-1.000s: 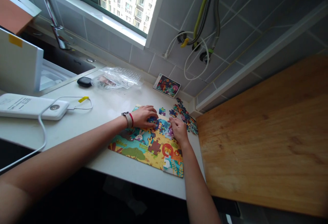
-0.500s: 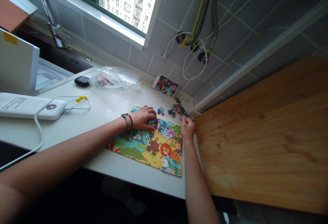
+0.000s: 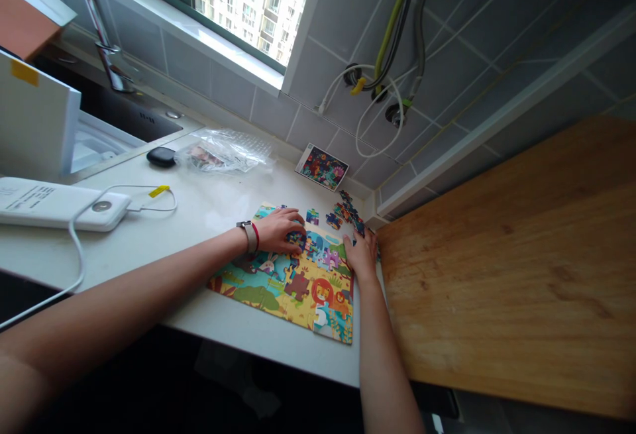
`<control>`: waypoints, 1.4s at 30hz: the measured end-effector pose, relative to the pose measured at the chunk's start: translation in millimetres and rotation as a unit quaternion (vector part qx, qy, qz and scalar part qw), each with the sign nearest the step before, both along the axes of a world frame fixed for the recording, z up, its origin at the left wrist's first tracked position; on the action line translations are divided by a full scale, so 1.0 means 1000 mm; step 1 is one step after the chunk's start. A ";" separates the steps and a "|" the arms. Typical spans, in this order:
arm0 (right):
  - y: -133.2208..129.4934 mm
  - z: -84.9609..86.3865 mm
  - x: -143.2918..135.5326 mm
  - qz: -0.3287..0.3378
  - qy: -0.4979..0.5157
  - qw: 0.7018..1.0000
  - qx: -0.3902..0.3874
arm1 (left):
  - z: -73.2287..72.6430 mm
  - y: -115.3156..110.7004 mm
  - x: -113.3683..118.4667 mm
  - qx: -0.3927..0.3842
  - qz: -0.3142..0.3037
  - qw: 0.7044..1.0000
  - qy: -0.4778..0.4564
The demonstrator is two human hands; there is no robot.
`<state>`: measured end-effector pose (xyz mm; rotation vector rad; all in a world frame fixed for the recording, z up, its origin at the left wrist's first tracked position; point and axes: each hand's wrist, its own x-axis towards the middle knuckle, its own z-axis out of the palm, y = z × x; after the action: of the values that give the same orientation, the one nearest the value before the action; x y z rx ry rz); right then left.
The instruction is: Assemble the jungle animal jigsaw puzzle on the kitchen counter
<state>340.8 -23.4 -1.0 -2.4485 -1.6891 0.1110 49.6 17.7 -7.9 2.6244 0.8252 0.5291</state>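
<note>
A colourful animal jigsaw puzzle [image 3: 263,296] lies on the counter in front of me, with a lion, a rabbit and trees showing. My left hand [image 3: 281,230] rests on its upper left part, fingers spread and slightly curved, with dark puzzle pieces [image 3: 297,240] between thumb and fingertips. At the puzzle's upper right edge, my right hand [image 3: 362,254] has its thumb stretched out and fingers apart, reaching to a heap of loose pieces [image 3: 350,211]. Its fingertips partly cover that heap. One loose puzzle piece [image 3: 313,216] lies just above the puzzle.
A picture card [image 3: 322,167] leans near the tiled wall, beside a clear plastic bag [image 3: 226,152] and a black case [image 3: 161,157]. At left are a white power bank [image 3: 64,203] with a cable and a sink [image 3: 124,106]. A wooden board [image 3: 507,275] borders the right side.
My right hand has gone from closed fingers to spread ones, its thumb now out to the left and its fingers at the heap. My left hand stays almost in place.
</note>
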 end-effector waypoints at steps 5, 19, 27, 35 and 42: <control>0.000 0.001 0.004 -0.024 -0.011 1.000 0.016 | 0.002 -0.001 0.000 0.005 -0.001 1.000 -0.002; 0.006 -0.008 0.022 0.011 0.023 0.995 0.101 | -0.002 0.001 0.000 0.004 -0.005 1.000 -0.014; -0.002 -0.003 0.014 -0.025 0.002 1.000 0.006 | -0.002 0.001 0.000 -0.001 -0.005 1.000 -0.013; 0.005 -0.004 0.007 -0.013 -0.006 0.999 0.032 | -0.004 0.002 0.002 -0.012 -0.004 0.999 -0.044; 0.021 -0.008 -0.002 0.073 -0.019 0.995 0.063 | -0.005 0.002 0.002 -0.001 0.002 0.999 -0.048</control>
<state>339.2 -2.8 -8.6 -2.2502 -1.8300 -0.0232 51.7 20.1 -12.9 2.5732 0.8010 0.6502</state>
